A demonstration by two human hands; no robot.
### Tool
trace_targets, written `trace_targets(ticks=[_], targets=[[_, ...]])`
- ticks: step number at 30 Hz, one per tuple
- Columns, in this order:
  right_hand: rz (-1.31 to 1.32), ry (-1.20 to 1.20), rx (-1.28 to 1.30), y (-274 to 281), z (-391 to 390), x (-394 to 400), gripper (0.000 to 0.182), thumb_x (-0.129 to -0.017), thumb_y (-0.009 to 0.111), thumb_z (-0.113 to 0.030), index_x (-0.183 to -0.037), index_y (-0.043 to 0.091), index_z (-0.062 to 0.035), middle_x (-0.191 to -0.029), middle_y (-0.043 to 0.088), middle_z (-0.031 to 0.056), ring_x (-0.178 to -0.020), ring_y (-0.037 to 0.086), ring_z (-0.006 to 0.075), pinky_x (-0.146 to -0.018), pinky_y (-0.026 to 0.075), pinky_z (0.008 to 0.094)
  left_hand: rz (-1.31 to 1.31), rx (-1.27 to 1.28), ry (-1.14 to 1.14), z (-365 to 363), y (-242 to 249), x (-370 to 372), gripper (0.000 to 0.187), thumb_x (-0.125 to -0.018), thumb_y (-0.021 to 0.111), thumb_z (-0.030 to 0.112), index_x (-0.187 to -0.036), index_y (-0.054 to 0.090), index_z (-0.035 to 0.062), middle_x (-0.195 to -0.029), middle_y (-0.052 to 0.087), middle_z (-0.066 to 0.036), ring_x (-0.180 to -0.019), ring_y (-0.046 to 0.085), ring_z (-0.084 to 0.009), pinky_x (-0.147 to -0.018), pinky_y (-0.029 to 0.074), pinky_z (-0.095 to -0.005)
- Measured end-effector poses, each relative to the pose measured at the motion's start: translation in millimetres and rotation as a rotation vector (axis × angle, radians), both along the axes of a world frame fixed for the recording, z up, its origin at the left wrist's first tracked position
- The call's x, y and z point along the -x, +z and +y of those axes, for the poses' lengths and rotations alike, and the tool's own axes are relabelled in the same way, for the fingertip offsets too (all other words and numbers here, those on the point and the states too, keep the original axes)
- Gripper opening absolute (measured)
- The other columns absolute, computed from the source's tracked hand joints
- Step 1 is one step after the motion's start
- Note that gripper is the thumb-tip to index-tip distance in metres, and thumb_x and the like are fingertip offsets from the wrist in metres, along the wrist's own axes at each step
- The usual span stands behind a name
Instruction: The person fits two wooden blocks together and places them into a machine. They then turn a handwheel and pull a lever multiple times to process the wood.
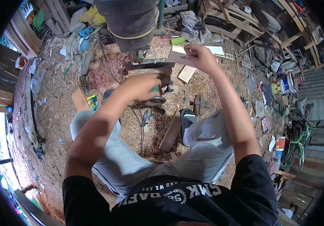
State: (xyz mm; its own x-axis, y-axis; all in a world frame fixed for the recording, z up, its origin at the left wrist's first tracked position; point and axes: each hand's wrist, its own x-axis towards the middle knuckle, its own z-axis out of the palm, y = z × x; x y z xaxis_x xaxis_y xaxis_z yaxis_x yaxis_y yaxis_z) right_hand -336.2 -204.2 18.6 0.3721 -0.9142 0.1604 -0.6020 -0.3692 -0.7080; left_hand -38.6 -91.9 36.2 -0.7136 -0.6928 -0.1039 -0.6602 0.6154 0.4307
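My right hand [202, 58] pinches a pale, flat piece of wood [177, 55] by its right end, thumb and fingers closed on it, to the right of the machine. Over the machine's front, my left hand [144, 86] has curled fingers around or against a part with a greenish patch, which the hand mostly hides. Just below those fingers sits a round metal handwheel [155, 101]. Behind the hand runs a wooden strip [147, 72] along a dark metal bar [149, 64]. Another pale wood block [187, 74] lies below my right hand.
A large dark cylinder [132, 22] with a yellow band stands above the machine. Between my legs, a wooden board [170, 132] lies on the shaving-covered floor. A mallet-like tool [198, 104] is by my right shoe [187, 122]. Scrap wood, bags and a green bicycle [299, 139] line the sides.
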Motion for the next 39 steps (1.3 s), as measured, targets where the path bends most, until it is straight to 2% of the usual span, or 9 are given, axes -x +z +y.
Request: trace_targets(ticks=[1, 2, 4, 5, 7, 10, 19, 33, 39], targets=[[-0.035, 0.065, 0.0, -6.3, -4.8, -1.6, 0.035, -0.084, 0.078, -0.008, -0.119, 0.07, -0.0052, -0.109, 0.076, 0.0154, -0.104, 0.075, 0.0275, -0.086, 0.057, 0.0368, -0.087, -0.013, -0.007, -1.1, -18.4, -0.2, 0.043, -0.092, 0.069, 0.034, -0.122, 0.066, 0.0044, -0.119, 0.066, -0.018, -0.111, 0.065, -0.0372, -0.094, 0.052, -0.0456], [0.048, 0.041, -0.021, -2.2, 1.4, -6.9, 0.035, -0.084, 0.078, -0.007, -0.118, 0.07, -0.0055, -0.11, 0.076, 0.0143, -0.104, 0.075, 0.0271, -0.086, 0.057, 0.0368, -0.084, -0.014, -0.001, -2.5, -35.1, 0.6, 0.043, -0.092, 0.069, 0.034, -0.122, 0.066, 0.0044, -0.119, 0.066, -0.018, -0.111, 0.065, -0.0372, -0.094, 0.052, -0.0456], [0.096, 0.047, -0.031, -18.6, -6.8, -7.4, 0.035, -0.084, 0.078, -0.007, -0.119, 0.07, -0.0055, -0.11, 0.076, 0.0144, -0.104, 0.075, 0.0273, -0.086, 0.057, 0.0369, -0.178, -0.044, 0.115, -2.9, -51.3, 5.5, 0.059, -0.091, 0.07, 0.036, -0.138, 0.056, 0.0026, -0.146, 0.051, -0.022, -0.133, 0.052, -0.0399, -0.108, 0.046, -0.0462], [0.141, 0.05, -0.041, -27.3, -9.6, -6.6, 0.035, -0.084, 0.078, -0.007, -0.119, 0.07, -0.0055, -0.11, 0.076, 0.0146, -0.104, 0.075, 0.0275, -0.086, 0.058, 0.0369, -0.171, -0.051, 0.12, -2.0, -59.5, 5.3, 0.059, -0.091, 0.07, 0.036, -0.138, 0.056, 0.0026, -0.146, 0.051, -0.022, -0.133, 0.052, -0.0399, -0.108, 0.046, -0.0462], [0.141, 0.102, -0.054, -28.5, -14.4, -10.4, 0.033, -0.087, 0.075, -0.007, -0.12, 0.069, -0.0041, -0.114, 0.075, 0.0154, -0.105, 0.074, 0.0291, -0.088, 0.057, 0.0369, -0.27, -0.08, 0.181, -0.1, -59.1, 6.1, 0.068, -0.091, 0.07, 0.037, -0.145, 0.05, 0.0009, -0.161, 0.031, -0.026, -0.147, 0.036, -0.0428, -0.118, 0.038, -0.0475], [0.079, 0.142, -0.089, -30.3, -20.8, -14.9, 0.033, -0.089, 0.072, -0.007, -0.122, 0.068, -0.0027, -0.119, 0.073, 0.017, -0.108, 0.072, 0.0306, -0.091, 0.056, 0.0367, -0.312, -0.125, 0.179, -7.2, -63.4, 5.3, 0.071, -0.092, 0.069, 0.04, -0.149, 0.047, 0.0032, -0.165, 0.02, -0.027, -0.152, 0.026, -0.0441, -0.122, 0.031, -0.0493], [0.184, 0.28, -0.028, -51.9, -45.7, -41.7, 0.039, -0.09, 0.071, -0.011, -0.128, 0.067, -0.0036, -0.119, 0.072, 0.0188, -0.107, 0.071, 0.0332, -0.092, 0.055, 0.0393, -0.405, -0.214, 0.238, -31.3, -73.0, 12.4, 0.069, -0.091, 0.068, 0.044, -0.149, 0.051, 0.0094, -0.167, 0.011, -0.03, -0.155, 0.019, -0.0434, -0.125, 0.024, -0.0478], [0.143, 0.378, 0.005, -76.6, -69.8, -74.4, 0.041, -0.086, 0.075, -0.016, -0.125, 0.069, -0.0067, -0.103, 0.073, 0.0184, -0.096, 0.071, 0.0357, -0.084, 0.056, 0.0425, -0.487, -0.273, 0.253, -47.2, -84.7, 18.3, 0.065, -0.091, 0.066, 0.049, -0.145, 0.056, 0.0135, -0.168, 0.004, -0.031, -0.156, 0.016, -0.0448, -0.124, 0.023, -0.051], [0.197, 0.412, -0.018, -90.1, -81.8, -80.5, 0.045, -0.087, 0.073, -0.018, -0.13, 0.067, -0.0072, -0.106, 0.073, 0.0205, -0.097, 0.07, 0.0377, -0.085, 0.055, 0.0446, -0.501, -0.299, 0.257, -51.3, -94.6, 17.3, 0.066, -0.093, 0.065, 0.049, -0.148, 0.054, 0.0145, -0.169, 0.007, -0.029, -0.156, 0.015, -0.0434, -0.125, 0.02, -0.0515]])
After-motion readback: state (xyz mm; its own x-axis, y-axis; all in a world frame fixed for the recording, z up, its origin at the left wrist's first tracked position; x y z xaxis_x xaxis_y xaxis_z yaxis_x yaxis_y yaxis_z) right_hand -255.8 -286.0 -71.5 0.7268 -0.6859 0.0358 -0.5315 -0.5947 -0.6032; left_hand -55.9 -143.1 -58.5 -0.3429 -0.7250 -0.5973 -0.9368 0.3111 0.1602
